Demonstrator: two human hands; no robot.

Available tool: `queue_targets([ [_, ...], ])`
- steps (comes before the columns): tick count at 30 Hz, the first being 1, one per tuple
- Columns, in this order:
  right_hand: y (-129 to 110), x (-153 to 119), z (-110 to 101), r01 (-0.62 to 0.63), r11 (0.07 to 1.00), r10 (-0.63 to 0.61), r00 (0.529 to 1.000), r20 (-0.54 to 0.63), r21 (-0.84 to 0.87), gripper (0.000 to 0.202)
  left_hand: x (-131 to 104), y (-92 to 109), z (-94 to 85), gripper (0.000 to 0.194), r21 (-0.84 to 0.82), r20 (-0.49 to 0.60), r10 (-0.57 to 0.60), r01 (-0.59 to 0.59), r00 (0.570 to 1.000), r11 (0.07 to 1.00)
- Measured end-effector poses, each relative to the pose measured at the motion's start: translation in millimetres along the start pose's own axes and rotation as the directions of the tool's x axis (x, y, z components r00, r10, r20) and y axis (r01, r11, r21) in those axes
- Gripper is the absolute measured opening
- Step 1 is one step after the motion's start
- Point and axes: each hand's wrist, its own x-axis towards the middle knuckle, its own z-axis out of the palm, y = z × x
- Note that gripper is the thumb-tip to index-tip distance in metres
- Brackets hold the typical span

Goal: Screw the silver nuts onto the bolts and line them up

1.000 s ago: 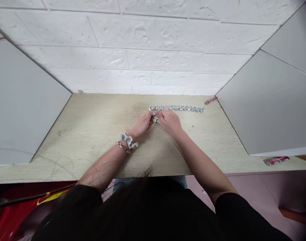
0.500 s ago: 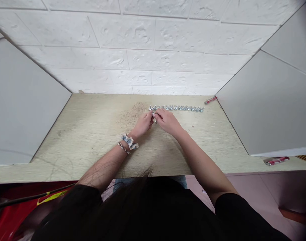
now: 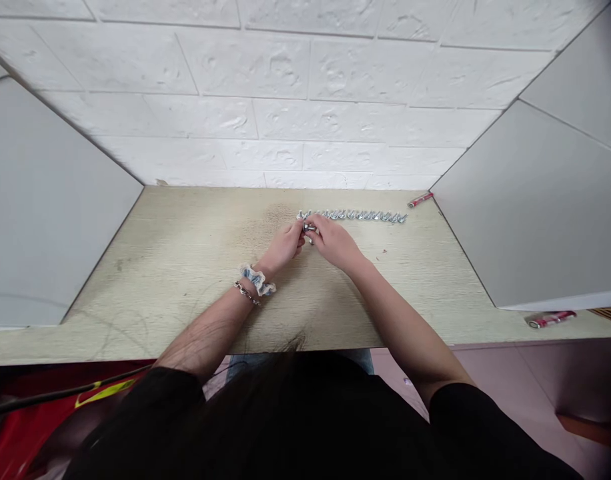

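Between my two hands is a small silvery bolt (image 3: 309, 227) with a wide round end like a washer. My left hand (image 3: 285, 245) is closed, its thumb and fingers pinching the bolt's left end. From the other side my right hand (image 3: 334, 241) has its thumb and fingertips around the bolt's right end. Just beyond my fingers runs a row of similar bolts with washers (image 3: 369, 215), their shanks sticking up; my hands cover part of it. Another small metal piece (image 3: 311, 241) shows below my right fingertips, mostly hidden.
The pale wooden tabletop (image 3: 185, 267) meets a white brick-pattern wall (image 3: 280, 120), with grey panels on both sides. One red battery-like cylinder (image 3: 420, 200) lies at the back right, another red cylinder (image 3: 552, 319) by the front right edge. Tiny crumbs (image 3: 384, 251) lie right of my hand.
My right fingers have shifted slightly and opened a little, so more of the bolt shows between my hands. The row and the red cylinders stay where they were.
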Motion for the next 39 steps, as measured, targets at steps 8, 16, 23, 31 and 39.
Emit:
queue_targets([
  [8, 2.0, 0.8, -0.9, -0.025, 0.997, 0.024, 1.0, -0.004, -0.069, 0.031, 0.9, -3.9, 1.4, 0.038, 0.043, 0.029, 0.053, -0.054, 0.998, 0.998],
  [16, -6.3, -2.2, -5.1, -0.169, 0.983, 0.168, 0.986, -0.011, -0.066, 0.036, -2.3, -1.9, 2.8, 0.037, 0.0, 0.063, 0.03, -0.03, 0.998, 1.0],
  [23, -0.5, -1.9, 2.2, 0.004, 0.999, -0.007, 0.998, -0.068, -0.054, 0.017, 1.1, -1.9, -0.1, 0.037, -0.044, -0.016, 0.003, -0.004, 1.0, 0.999],
  [31, -2.2, -0.8, 0.9, -0.031, 0.991, 0.028, 0.999, -0.025, -0.13, 0.017, 0.4, -2.8, 0.5, 0.037, -0.015, 0.017, 0.029, -0.029, 0.999, 0.999],
  [39, -5.7, -0.9, -2.8, -0.138, 0.974, 0.131, 0.99, -0.048, -0.179, 0.028, 0.2, -3.5, 2.2, 0.039, -0.05, 0.034, -0.014, 0.015, 0.999, 0.999],
])
